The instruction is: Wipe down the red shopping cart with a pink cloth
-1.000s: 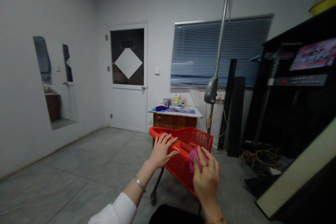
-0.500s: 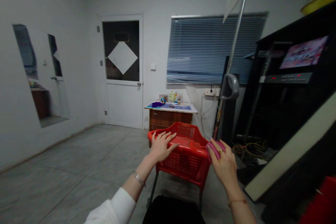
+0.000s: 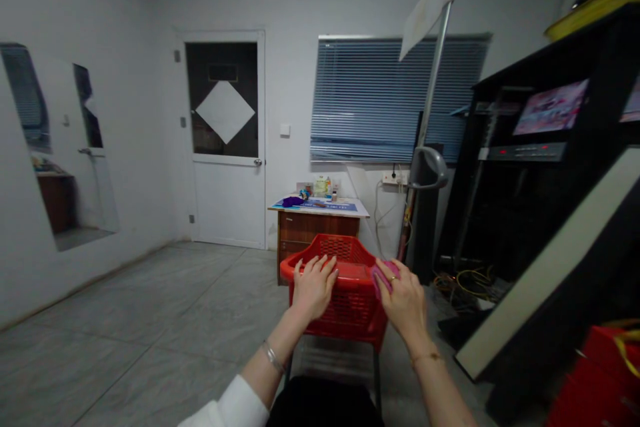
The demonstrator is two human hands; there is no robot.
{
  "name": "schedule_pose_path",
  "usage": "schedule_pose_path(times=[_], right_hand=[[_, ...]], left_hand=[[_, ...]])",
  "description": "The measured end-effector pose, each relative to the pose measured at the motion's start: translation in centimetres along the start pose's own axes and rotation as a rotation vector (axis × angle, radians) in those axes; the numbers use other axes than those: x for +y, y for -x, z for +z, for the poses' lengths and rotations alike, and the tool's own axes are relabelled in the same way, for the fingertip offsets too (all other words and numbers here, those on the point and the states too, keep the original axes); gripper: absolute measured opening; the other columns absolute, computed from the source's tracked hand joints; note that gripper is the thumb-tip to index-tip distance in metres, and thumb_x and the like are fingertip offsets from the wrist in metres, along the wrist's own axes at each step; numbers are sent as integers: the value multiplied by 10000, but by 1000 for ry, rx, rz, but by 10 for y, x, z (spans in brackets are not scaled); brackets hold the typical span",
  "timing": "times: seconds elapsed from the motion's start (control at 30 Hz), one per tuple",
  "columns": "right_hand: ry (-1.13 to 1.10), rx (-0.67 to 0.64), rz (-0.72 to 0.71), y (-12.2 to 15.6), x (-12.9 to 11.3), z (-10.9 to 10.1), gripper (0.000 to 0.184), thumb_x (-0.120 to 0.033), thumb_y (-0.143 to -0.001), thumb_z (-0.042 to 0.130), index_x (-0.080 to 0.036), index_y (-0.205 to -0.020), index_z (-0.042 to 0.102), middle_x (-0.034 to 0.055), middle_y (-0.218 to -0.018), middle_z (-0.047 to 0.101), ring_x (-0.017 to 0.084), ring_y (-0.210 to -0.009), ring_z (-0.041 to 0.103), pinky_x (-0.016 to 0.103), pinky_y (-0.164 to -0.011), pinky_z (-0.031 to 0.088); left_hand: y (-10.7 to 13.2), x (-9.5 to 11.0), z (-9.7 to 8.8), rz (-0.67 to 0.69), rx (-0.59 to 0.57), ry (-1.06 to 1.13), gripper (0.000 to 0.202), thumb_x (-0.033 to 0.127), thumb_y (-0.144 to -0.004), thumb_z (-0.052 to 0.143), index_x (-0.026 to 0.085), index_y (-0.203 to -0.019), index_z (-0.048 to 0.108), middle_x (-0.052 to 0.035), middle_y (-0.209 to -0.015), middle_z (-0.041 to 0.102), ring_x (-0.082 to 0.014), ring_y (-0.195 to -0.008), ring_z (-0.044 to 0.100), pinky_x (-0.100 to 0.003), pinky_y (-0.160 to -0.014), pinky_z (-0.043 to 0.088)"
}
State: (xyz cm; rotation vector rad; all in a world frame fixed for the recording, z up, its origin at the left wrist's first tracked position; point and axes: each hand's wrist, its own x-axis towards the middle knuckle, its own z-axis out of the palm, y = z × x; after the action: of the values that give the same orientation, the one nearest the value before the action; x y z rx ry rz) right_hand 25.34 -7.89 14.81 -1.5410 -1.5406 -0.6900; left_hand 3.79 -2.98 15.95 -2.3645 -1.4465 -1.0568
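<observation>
A red plastic shopping cart [image 3: 350,307] on grey legs stands right in front of me. My left hand [image 3: 315,287] rests on its near rim, fingers stretched out and apart over the edge, a silver bangle at the wrist. Folded in my right hand [image 3: 405,297] is a pink cloth [image 3: 381,278], pressed against the rim's right corner. That hand's fingers are closed around it and hide part of the cloth. Inside the basket, only the far mesh wall and a bit of the red interior show.
Behind the cart stands a wooden cabinet [image 3: 320,227] with a purple cloth [image 3: 293,201] and small bottles on top. A metal pole [image 3: 433,87] and black rack [image 3: 500,213] are to the right, with a leaning pale panel [image 3: 555,267] and cables [image 3: 473,280]. A white door [image 3: 227,200] is at the back.
My right hand with the pink cloth has shifted left along the rim, closer to my left hand. My view has turned slightly right.
</observation>
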Motion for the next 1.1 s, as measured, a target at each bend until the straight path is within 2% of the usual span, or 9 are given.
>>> schedule_pose_path(times=[0.13, 0.37, 0.47, 0.57, 0.63, 0.73, 0.83, 0.9, 1.1], right_hand=[[-45, 38, 96, 0, 36, 1, 411, -431, -977, 412, -261, -1242, 676, 122, -1296, 558, 241, -1097, 558, 417, -948, 470], [-124, -30, -92, -4, -43, 22, 418, -386, -977, 450, -309, -1371, 567, 98, -1360, 554, 232, -1191, 537, 414, -1018, 432], [-146, -65, -93, -6, -12, 16, 409, -391, -972, 446, -307, -1345, 592, 96, -1346, 563, 234, -1181, 546, 423, -1013, 439], [-130, -37, 35, -11, 41, 9, 403, -420, -959, 438, -270, -1262, 658, 107, -1300, 575, 233, -1137, 562, 430, -993, 457], [-112, -30, 111, -15, 57, 8, 404, -431, -950, 437, -253, -1215, 686, 110, -1270, 582, 229, -1110, 572, 425, -981, 466], [-115, -22, 120, -18, 31, 15, 403, -421, -965, 421, -240, -1207, 688, 116, -1243, 592, 222, -1105, 577, 412, -986, 462], [-168, -18, 6, -14, -15, 23, 394, -396, -980, 429, -260, -1282, 643, 114, -1296, 575, 220, -1151, 560, 406, -1004, 449], [-191, -38, -72, -11, -26, 23, 385, -373, -976, 452, -292, -1312, 620, 101, -1341, 556, 225, -1187, 539, 409, -1011, 443], [-159, -77, 62, -18, 54, 5, 357, -378, -950, 472, -282, -1219, 686, 92, -1300, 571, 225, -1113, 562, 419, -986, 460]], left_hand=[[-1, 8, 7, -10, 25, -8, 385, 408, -1021, 378, 383, -1362, 555, -8, -1421, 595, -247, -1323, 510, -576, -1148, 259], [1, 18, 11, -10, 35, 17, 411, 392, -1023, 361, 321, -1385, 542, -55, -1436, 580, -261, -1362, 473, -589, -1161, 228], [-1, 11, 9, -5, 19, 22, 406, 383, -1019, 367, 336, -1381, 544, -43, -1420, 595, -261, -1361, 474, -581, -1153, 250], [-3, 9, 9, -1, 17, 31, 400, 373, -1017, 367, 354, -1371, 553, -35, -1414, 601, -259, -1352, 482, -576, -1148, 256], [-3, 11, 11, -4, 22, 33, 398, 376, -1016, 369, 348, -1364, 561, -37, -1419, 596, -259, -1348, 487, -573, -1150, 249], [-3, 17, 13, -18, 32, 31, 398, 386, -1015, 371, 333, -1353, 574, -43, -1423, 593, -266, -1340, 496, -574, -1154, 238], [-2, 17, 12, -11, 49, 34, 397, 378, -1013, 379, 320, -1352, 576, -53, -1411, 603, -269, -1343, 493, -579, -1165, 214], [-1, 13, 11, -4, 49, 39, 393, 368, -1013, 384, 318, -1353, 574, -56, -1402, 610, -264, -1353, 482, -580, -1168, 206], [-3, 4, 12, 17, 28, 43, 381, 366, -1021, 368, 339, -1339, 576, -33, -1402, 612, -240, -1361, 473, -566, -1161, 226]])
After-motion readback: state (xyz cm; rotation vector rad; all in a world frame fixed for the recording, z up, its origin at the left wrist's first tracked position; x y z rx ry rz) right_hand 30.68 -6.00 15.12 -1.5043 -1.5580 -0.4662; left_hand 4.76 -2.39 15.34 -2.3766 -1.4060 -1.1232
